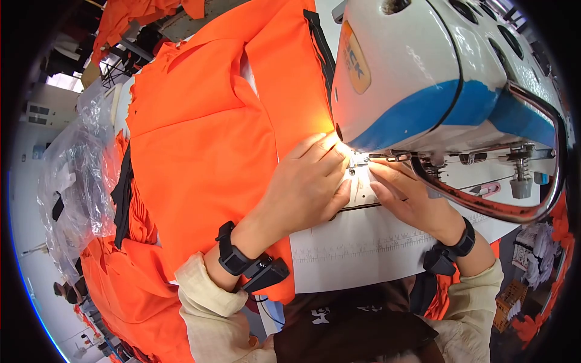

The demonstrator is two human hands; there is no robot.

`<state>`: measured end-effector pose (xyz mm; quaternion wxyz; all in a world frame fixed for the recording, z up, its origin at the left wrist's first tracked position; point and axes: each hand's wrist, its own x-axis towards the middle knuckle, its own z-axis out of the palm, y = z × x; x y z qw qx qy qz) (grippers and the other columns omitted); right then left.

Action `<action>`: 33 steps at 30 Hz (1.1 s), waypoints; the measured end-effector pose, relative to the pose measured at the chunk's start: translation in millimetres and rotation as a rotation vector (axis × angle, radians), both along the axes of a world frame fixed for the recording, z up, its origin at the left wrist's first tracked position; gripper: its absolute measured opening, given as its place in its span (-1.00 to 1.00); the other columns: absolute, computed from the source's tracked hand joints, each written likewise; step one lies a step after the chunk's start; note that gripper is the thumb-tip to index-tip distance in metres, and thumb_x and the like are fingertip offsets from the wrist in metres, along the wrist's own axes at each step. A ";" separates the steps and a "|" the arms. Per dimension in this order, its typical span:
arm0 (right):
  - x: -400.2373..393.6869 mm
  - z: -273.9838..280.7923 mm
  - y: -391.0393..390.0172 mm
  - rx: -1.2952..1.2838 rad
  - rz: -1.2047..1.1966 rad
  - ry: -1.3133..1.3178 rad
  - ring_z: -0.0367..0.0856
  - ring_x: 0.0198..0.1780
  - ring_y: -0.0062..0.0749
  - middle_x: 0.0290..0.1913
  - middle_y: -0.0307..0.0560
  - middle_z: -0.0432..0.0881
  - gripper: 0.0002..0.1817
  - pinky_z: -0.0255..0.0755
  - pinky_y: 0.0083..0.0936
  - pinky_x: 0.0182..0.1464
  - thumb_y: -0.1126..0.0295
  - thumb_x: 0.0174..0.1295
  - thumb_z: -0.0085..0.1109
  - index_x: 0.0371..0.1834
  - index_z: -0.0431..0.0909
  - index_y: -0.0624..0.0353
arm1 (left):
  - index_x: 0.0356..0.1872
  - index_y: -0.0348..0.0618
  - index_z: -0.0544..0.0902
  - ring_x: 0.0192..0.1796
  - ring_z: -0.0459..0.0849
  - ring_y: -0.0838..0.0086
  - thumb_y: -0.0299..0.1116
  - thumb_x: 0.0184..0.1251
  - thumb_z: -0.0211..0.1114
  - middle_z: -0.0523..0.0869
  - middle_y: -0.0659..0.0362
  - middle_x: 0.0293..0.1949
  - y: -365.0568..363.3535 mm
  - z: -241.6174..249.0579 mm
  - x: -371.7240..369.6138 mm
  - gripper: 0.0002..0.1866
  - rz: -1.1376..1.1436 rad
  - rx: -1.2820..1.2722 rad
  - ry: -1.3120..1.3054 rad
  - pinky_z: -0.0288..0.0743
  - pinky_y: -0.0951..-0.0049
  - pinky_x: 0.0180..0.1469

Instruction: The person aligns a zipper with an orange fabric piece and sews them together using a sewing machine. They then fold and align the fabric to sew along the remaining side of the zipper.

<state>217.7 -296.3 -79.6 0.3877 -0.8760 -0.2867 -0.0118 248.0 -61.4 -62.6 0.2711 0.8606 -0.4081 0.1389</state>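
My left hand (305, 184) reaches over the edge of the orange fabric (206, 133), its fingers bent together beside the lit needle plate (362, 187) of a sewing machine (399, 66). Its thumb rests low near the plate. From the other side my right hand (414, 202) brings its bent fingers and thumb in under the machine head, close to the needle area. Both hands look closed, but glare and the machine head hide whatever is between the fingertips. The orange fabric lies to the left of the plate, with a black strip (319, 42) along its upper right edge.
A metal guard bar (560, 151) curves around the right of the machine head. A printed ruler scale (363, 247) runs along the white table front. Small pink-handled snips (486, 189) lie at the right. Clear plastic wrap (82, 175) and more orange fabric (124, 290) crowd the left.
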 end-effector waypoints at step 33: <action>7.1 0.2 0.9 -0.156 -0.011 -0.215 0.63 -0.10 -0.26 -0.07 -0.11 0.65 -0.68 0.52 -0.47 -0.04 0.52 0.25 0.27 0.08 0.56 0.21 | -0.22 -0.45 0.65 0.18 0.51 0.06 -0.30 0.20 0.27 0.60 -0.05 -0.07 1.9 -6.3 -0.4 -0.68 -0.053 0.074 0.117 0.34 0.16 0.36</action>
